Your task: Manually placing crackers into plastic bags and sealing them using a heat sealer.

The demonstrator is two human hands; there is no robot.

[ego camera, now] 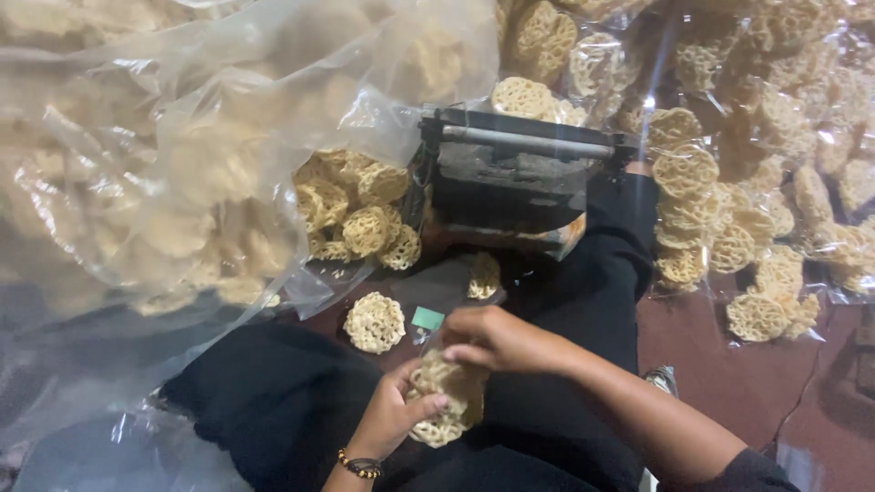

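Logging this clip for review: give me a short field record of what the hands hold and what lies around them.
left hand: grips a stack of lattice crackers from below
right hand: fingers on top of the stack
loose cracker: on the floor, apart from the hands
big clear bag: at left, filled with crackers
sealer machine: ahead of the hands

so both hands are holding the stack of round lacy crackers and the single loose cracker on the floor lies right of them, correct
Not quite. In the head view, both hands, left and right, hold the stack of round lacy yellow crackers, but the single loose cracker lies to their left.
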